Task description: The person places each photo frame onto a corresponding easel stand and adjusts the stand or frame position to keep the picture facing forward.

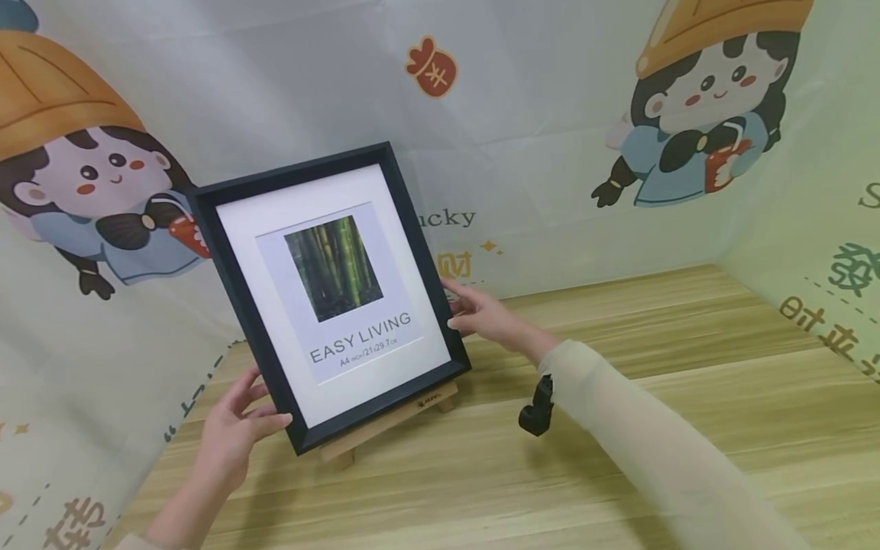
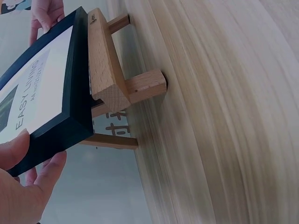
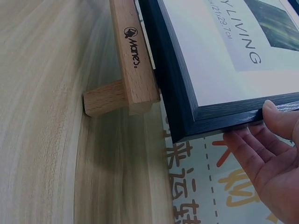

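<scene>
A black picture frame [image 1: 399, 397] with a white mat and a bamboo print leans back on a small wooden easel [image 1: 388, 420]. My left hand [image 1: 234, 428] grips the frame's lower left side, thumb on the front and fingers behind. At the right side, my right hand [image 1: 484, 313] holds the edge between thumb and fingers. The easel's ledge [image 2: 105, 60] runs along the frame's bottom edge in the left wrist view. In the right wrist view, the ledge [image 3: 133, 56] carries a printed logo, and one short foot [image 3: 105, 98] stands on the table.
The wood-grain table [image 1: 653, 397] extends to the right and front. A pale cloth backdrop [image 1: 536, 153] with cartoon figures and lettering stands behind and at both sides. A black strap device [image 1: 538, 409] hangs at the right wrist.
</scene>
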### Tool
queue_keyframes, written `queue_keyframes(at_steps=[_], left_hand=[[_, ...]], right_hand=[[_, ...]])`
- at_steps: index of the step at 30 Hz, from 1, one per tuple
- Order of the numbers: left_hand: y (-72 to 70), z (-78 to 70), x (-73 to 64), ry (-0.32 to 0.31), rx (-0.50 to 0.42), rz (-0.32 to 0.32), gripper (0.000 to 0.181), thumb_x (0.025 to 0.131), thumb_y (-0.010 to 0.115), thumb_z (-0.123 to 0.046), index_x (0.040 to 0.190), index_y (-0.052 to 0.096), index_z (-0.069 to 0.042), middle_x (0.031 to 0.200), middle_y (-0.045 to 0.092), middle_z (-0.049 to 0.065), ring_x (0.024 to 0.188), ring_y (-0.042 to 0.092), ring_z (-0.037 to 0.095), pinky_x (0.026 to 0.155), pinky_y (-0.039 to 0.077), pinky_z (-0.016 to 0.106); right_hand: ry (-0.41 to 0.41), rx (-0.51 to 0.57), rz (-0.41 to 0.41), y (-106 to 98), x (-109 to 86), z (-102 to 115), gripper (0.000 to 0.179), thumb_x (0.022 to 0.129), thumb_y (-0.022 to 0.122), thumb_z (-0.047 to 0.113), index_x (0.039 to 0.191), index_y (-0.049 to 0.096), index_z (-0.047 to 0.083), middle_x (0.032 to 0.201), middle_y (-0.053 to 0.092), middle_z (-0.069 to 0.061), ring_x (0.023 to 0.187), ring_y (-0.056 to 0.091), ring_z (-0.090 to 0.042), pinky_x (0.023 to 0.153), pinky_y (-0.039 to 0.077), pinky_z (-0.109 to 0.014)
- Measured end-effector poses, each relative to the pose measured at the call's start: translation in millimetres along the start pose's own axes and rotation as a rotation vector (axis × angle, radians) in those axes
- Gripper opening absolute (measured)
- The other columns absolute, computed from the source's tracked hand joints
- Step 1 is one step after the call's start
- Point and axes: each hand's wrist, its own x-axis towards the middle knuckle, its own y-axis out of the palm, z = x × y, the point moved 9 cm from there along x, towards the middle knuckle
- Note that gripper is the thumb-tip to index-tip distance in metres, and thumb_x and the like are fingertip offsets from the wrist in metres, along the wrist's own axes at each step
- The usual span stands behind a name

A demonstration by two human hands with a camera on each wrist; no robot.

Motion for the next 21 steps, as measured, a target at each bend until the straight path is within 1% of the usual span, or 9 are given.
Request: queue_keyframes(at_steps=[6,9,18,21], left_hand=[[-0.8,1.1,0.7,0.002,-0.001,-0.006,0.091,0.077,0.062,0.012,0.148,0.013,-0.017,0.131,0.035,0.012,0.082,0.055,-0.002,0.074,0.050,0.015],[-1.2,1.8,0.6,-0.003,-0.004,-0.013,0.091,0.077,0.061,0.012,0.148,0.013,-0.017,0.132,0.035,0.012,0.081,0.055,-0.003,0.074,0.050,0.015],[-1.9,4.8,-0.1,-0.016,0.007,-0.036,0.092,0.076,0.062,0.012,0.148,0.014,-0.019,0.133,0.035,0.013,0.081,0.055,-0.003,0.073,0.050,0.014],[-2.1,5.4,-0.3,-0.011,0.005,-0.040,0.092,0.076,0.062,0.013,0.148,0.014,-0.019,0.130,0.038,0.010,0.081,0.055,-0.003,0.073,0.050,0.015]], right_hand=[[0.007,0.005,-0.012,1.7,0.1,-2.2,0.069,0.089,0.049,-0.004,0.147,0.015,0.014,0.136,0.037,-0.025,0.120,0.042,-0.034,0.091,0.048,-0.037],[-0.002,-0.004,-0.012,2.2,0.7,-1.5,0.069,0.090,0.048,-0.004,0.147,0.015,0.012,0.137,0.036,-0.025,0.121,0.041,-0.034,0.092,0.048,-0.038],[0.015,-0.022,-0.027,3.2,1.5,-3.6,0.069,0.089,0.049,-0.005,0.147,0.015,0.014,0.134,0.039,-0.025,0.121,0.041,-0.034,0.091,0.048,-0.037],[0.018,-0.022,-0.031,3.4,2.0,-5.1,0.069,0.089,0.049,-0.005,0.147,0.015,0.013,0.134,0.039,-0.026,0.121,0.041,-0.034,0.091,0.048,-0.037]])
